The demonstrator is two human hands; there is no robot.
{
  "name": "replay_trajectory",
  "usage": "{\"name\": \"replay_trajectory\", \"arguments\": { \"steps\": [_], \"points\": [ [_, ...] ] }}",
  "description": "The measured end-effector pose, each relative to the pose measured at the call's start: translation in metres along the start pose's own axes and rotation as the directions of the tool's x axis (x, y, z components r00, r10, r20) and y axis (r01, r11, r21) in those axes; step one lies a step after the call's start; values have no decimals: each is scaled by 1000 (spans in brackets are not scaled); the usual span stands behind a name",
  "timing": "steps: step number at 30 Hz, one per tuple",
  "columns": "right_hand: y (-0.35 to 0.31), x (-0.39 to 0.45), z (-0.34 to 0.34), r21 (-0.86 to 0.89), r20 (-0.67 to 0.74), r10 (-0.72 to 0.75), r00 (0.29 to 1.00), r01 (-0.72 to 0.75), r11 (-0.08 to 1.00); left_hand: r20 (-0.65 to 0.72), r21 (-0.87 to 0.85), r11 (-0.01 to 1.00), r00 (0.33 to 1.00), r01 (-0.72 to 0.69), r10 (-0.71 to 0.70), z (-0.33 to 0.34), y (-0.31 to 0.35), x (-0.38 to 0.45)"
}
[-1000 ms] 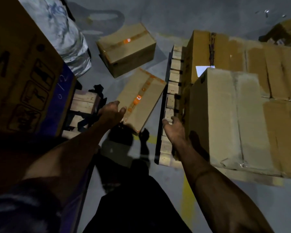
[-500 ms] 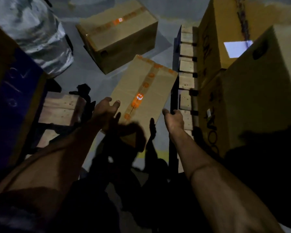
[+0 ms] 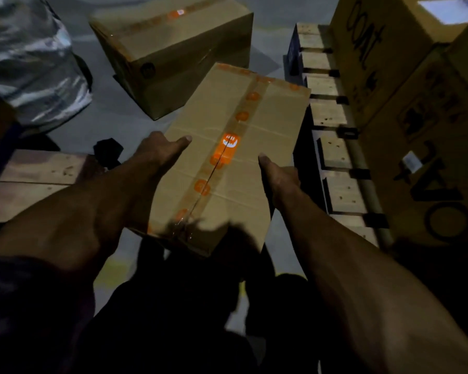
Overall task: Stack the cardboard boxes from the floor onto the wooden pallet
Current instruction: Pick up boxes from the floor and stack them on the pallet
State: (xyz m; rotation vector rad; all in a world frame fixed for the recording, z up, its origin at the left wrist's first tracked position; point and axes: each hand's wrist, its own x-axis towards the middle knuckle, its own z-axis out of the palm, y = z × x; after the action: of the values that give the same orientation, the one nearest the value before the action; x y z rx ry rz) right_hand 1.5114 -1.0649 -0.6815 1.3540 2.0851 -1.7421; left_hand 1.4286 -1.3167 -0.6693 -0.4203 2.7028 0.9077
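both forearms reach forward and down. left hand (image 3: pixel 157 147) grips the left long edge of the flat brown cardboard box with orange-printed tape (image 3: pixel 227 163), thumb lying on top. right hand (image 3: pixel 278 176) grips the right long edge, thumb on top, fingers hidden under the side. box long axis runs from the person away and slightly right; tape seam follows it. it sits between a second brown cardboard box (image 3: pixel 173 52) on the grey floor (image 3: pixel 106 114) and the slatted wooden pallet (image 3: pixel 333 155).
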Motion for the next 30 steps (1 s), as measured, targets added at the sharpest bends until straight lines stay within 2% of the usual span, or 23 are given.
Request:
{"name": "replay_trajectory", "arguments": {
  "steps": [3, 8, 12, 15, 18, 24, 30],
  "points": [
    [8, 4, 5, 29, -16, -1, 1000, 1, 1000, 79, -160, 983, 994, 85, -73, -4, -5, 15],
    [10, 7, 3, 69, -1, -8, 1000, 8, 998, 187, -232, 953, 971, 194, -152, -3, -1, 22],
    [11, 7, -2, 63, 10, -43, 999, 43, 997, 113, -229, 968, 991, 102, -78, 0, 4, 10],
    [12, 6, -8, 49, 37, -41, 998, 39, 998, 145, -249, 963, 987, 109, -74, -2, -1, 0],
    [13, -9, -16, 77, 102, 9, 995, -17, 997, 137, -258, 951, 981, 169, -137, -5, -19, -16],
    [-6, -76, -56, 52, 107, 82, 991, -88, 995, 153, -200, 960, 974, 194, -165, -50, -9, -80],
    [-76, -179, -125, 14, 61, 82, 995, -83, 996, 149, -254, 950, 977, 184, -150, -135, 29, -141]
  ]
}}
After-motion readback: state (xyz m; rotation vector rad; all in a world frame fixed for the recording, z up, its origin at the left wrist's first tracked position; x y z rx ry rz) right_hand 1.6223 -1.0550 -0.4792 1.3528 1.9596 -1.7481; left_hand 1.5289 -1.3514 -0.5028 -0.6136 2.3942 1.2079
